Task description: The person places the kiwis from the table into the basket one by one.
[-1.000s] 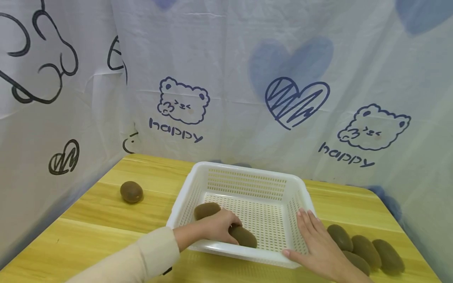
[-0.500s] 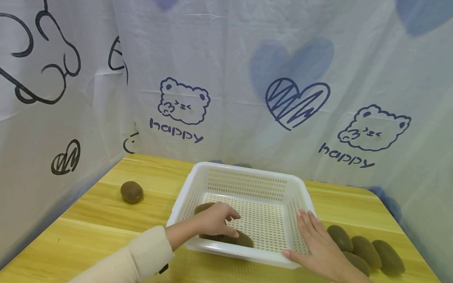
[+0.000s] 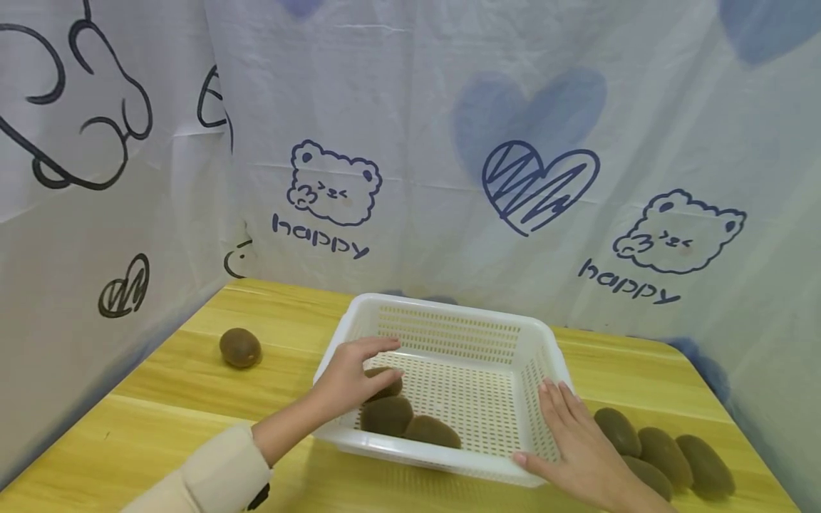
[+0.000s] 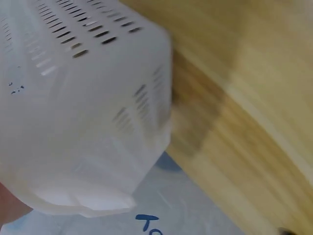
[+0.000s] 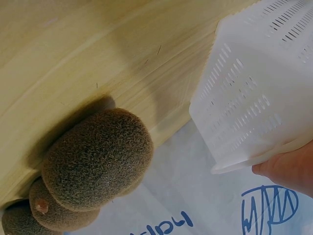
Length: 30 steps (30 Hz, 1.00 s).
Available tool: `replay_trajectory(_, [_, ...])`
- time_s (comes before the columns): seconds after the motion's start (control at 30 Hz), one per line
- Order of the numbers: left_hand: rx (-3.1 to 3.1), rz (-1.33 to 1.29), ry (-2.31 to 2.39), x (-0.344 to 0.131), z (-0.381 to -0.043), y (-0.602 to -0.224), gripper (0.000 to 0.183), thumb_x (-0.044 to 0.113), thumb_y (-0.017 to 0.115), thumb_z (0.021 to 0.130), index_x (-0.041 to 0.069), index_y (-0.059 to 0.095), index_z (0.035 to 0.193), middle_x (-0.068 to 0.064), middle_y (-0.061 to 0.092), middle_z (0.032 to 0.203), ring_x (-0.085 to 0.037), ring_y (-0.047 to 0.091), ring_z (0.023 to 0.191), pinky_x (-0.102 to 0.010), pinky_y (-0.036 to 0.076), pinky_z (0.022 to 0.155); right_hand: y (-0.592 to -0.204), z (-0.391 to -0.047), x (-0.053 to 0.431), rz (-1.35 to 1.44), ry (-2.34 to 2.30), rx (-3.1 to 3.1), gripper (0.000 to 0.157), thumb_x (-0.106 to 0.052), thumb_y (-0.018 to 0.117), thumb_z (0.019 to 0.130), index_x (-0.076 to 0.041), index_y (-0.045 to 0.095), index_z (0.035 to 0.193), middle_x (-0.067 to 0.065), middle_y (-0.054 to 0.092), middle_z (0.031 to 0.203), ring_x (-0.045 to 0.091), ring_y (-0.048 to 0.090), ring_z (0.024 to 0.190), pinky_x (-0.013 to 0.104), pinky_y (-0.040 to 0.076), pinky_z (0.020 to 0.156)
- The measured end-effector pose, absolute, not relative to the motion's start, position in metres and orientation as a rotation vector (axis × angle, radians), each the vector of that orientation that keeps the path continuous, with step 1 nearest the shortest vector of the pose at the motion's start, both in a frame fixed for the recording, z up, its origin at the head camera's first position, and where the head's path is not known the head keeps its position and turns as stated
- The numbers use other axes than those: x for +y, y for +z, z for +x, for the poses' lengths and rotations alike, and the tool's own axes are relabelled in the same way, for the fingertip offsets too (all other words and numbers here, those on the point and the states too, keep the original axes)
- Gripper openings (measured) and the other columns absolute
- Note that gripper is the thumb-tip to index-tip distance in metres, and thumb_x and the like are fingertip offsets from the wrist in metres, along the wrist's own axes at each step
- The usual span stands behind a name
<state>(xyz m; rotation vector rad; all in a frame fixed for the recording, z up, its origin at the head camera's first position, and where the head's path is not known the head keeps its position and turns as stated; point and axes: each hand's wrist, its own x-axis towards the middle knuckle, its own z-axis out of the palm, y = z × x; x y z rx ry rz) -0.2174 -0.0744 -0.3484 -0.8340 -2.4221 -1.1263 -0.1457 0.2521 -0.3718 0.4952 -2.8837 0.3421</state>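
Currently, left hand (image 3: 349, 381), thumb and fingers wide, empty, lies nearer lone kiwi (image 3: 240, 348), leftward outside basket (image 3: 474, 463); right hand (image 3: 580, 442) straight-fingered against basket.

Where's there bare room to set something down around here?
The table is bare between the lone kiwi and the basket; inside the basket, the right half is free. Crowded spots: the basket's near left, with three kiwis by the left hand, and the table's right, with four kiwis by the right hand.
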Motion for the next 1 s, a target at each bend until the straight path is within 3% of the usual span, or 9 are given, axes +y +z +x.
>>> replay_trajectory(0.1, [-2.274, -0.768, -1.124, -0.081, -0.218, -0.355, 0.037, 0.007, 0.076, 0.074, -0.005, 0.066, 0.107, -0.018, 0.066, 0.112, -0.032, 0.062, 0.107, -0.043, 0.051, 0.09, -0.372, -0.145, 0.252, 0.499, 0.343, -2.885, 0.096, -0.056, 0.063, 0.077, 0.009, 0.031, 0.14, 0.026, 0.026, 0.148, 0.045, 0.022, 0.136, 0.009, -0.017, 0.106])
replay_trajectory(0.13, [-2.232, -0.745, -1.115, -0.084, -0.218, -0.357, 0.037, 0.007, 0.077, 0.073, -0.005, 0.066, 0.107, -0.019, 0.067, 0.111, -0.033, 0.062, 0.106, -0.043, 0.051, 0.09, -0.371, -0.145, 0.252, 0.499, 0.351, -2.889, 0.096, -0.056, 0.063, 0.078, 0.009, 0.03, 0.14, 0.026, 0.026, 0.149, 0.046, 0.022, 0.136, 0.009, -0.017, 0.106])
replay_trajectory(0.23, [-2.121, -0.674, -1.114, -0.093, -0.22, -0.36, 0.038, 0.004, 0.077, 0.071, -0.006, 0.066, 0.106, -0.019, 0.067, 0.109, -0.034, 0.063, 0.104, -0.043, 0.052, 0.088, -0.371, -0.146, 0.253, 0.493, 0.366, -2.905, 0.097, -0.056, 0.063, 0.078, 0.009, 0.029, 0.141, 0.026, 0.025, 0.149, 0.045, 0.021, 0.137, 0.037, -0.001, 0.118])
replay_trajectory(0.33, [-2.059, -0.611, -1.118, -0.103, -0.222, -0.361, 0.038, 0.0, 0.076, 0.071, -0.008, 0.066, 0.106, -0.022, 0.067, 0.109, -0.036, 0.064, 0.101, -0.043, 0.053, 0.084, -0.369, -0.147, 0.252, 0.484, 0.375, -2.92, 0.097, -0.056, 0.063, 0.078, 0.009, 0.029, 0.141, 0.026, 0.025, 0.149, 0.045, 0.02, 0.137, 0.057, 0.024, 0.107])
replay_trajectory(0.77, [-2.094, -0.326, -1.087, -0.15, -0.23, -0.38, 0.044, -0.003, 0.075, 0.072, -0.013, 0.06, 0.112, -0.029, 0.061, 0.114, -0.043, 0.059, 0.105, -0.048, 0.052, 0.082, -0.369, -0.147, 0.252, 0.472, 0.367, -2.934, 0.098, -0.057, 0.063, 0.077, 0.009, 0.03, 0.14, 0.026, 0.026, 0.149, 0.046, 0.021, 0.137, 0.059, 0.025, 0.106])
replay_trajectory(1.0, [-2.169, -0.125, -1.122, -0.167, -0.234, -0.393, 0.057, 0.005, 0.073, 0.077, -0.014, 0.049, 0.125, -0.032, 0.05, 0.128, -0.045, 0.049, 0.118, -0.052, 0.046, 0.094, -0.37, -0.147, 0.253, 0.475, 0.369, -2.918, 0.097, -0.057, 0.064, 0.077, 0.008, 0.03, 0.14, 0.025, 0.027, 0.149, 0.045, 0.021, 0.137, 0.059, 0.026, 0.105])
